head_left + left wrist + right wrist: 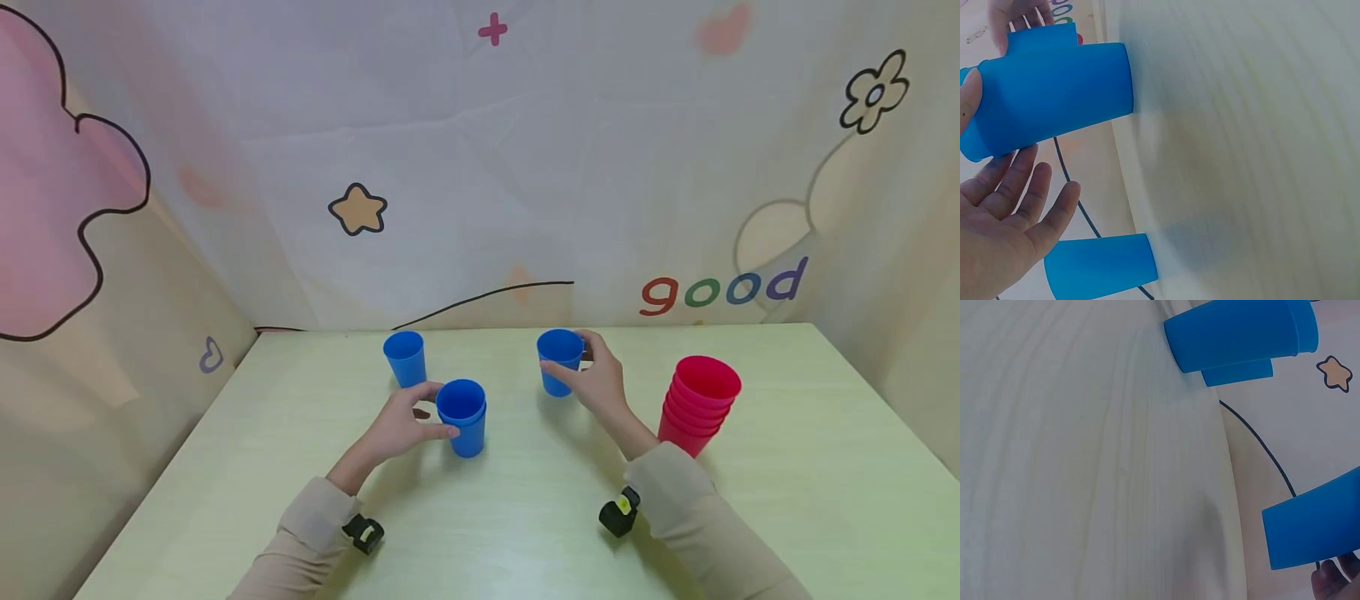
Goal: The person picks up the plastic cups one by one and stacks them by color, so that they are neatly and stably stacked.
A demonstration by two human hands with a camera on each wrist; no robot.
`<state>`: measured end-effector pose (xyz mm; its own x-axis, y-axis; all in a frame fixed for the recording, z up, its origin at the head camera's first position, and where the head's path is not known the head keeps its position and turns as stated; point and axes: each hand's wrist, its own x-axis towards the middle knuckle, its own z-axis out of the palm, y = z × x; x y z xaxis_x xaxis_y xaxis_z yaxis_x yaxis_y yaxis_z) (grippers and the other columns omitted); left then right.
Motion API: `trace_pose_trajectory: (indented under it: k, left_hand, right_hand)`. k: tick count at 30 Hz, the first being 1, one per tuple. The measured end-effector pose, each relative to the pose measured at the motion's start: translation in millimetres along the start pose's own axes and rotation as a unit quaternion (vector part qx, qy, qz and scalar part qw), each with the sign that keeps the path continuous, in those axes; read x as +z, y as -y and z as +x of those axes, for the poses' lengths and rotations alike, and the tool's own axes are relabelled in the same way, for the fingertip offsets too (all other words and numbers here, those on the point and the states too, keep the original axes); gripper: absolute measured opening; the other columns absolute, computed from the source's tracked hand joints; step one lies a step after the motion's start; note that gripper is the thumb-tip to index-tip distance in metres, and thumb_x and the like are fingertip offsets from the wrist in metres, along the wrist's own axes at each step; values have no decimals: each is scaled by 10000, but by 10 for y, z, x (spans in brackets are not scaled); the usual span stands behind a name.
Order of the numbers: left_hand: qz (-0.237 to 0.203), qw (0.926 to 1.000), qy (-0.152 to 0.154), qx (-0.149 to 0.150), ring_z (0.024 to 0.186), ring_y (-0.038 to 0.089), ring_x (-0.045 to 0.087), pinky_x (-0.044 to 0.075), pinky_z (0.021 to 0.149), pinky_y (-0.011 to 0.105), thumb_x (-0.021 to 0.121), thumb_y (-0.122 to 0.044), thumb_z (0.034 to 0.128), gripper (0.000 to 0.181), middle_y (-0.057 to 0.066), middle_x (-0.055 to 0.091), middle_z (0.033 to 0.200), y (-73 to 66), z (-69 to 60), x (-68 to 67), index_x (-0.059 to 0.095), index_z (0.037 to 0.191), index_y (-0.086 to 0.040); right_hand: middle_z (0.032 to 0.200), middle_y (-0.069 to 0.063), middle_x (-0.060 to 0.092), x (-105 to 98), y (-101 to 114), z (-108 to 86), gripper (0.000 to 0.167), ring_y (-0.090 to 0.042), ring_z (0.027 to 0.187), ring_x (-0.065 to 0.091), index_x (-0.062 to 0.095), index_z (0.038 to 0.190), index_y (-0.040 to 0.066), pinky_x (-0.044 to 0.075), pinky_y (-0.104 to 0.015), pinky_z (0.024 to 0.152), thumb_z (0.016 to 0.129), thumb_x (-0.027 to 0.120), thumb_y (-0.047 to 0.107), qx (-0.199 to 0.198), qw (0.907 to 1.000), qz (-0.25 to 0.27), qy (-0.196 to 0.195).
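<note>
Two nested blue cups (467, 437) stand upright near the middle of the table. My left hand (397, 427) holds them from the left side, thumb in front and fingers behind. In the left wrist view its fingertips (1025, 153) touch the wall of the nested cups (1054, 94). To the right, my right hand (602, 377) grips a single blue cup (558, 379) between thumb and fingers. In the right wrist view the base of this blue cup (1310, 525) appears raised off the tabletop. Another blue cup (406, 360) stands behind my left hand.
A stack of several red cups (693, 408) stands beside my right forearm. The pale wooden table (495, 533) ends at a printed cloth backdrop (465, 167). A black wrist device (363, 533) shows by the left sleeve, another (619, 512) by the right.
</note>
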<state>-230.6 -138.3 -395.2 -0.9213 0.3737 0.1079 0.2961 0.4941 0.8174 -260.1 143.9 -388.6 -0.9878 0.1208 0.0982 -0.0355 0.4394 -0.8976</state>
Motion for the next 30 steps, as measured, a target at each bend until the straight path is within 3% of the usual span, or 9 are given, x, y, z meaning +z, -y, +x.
trace_pose_trajectory:
  k: [13,22,30]
  left_hand:
    - [-67,9999,7,78,1045,284,512,448,867,456,748,-153,755,522,130,586,1150,-7,-8,12,530,1204,0]
    - [-26,10000,26,16,1032,328,512,439,870,480,715,-63,774,475,196,578,1139,-402,-161,-50,515,1183,73]
    - [-47,10000,45,32,1040,330,511,440,871,478,714,-67,776,482,196,575,1146,-411,-166,-47,513,1192,67]
  right_hand:
    - [1300,-171,447,-72,70,-152,767,-328,1167,423,333,1350,53,414,-464,910,766,714,372,-283,9994,23,185]
    - [1309,-142,452,-99,106,-241,768,-314,1168,428,348,1341,81,426,-438,900,748,724,390,-448,9987,34,219]
    - [1298,-135,462,-106,158,-296,760,-313,1148,444,359,1332,86,432,-439,893,738,737,374,-520,9980,144,322]
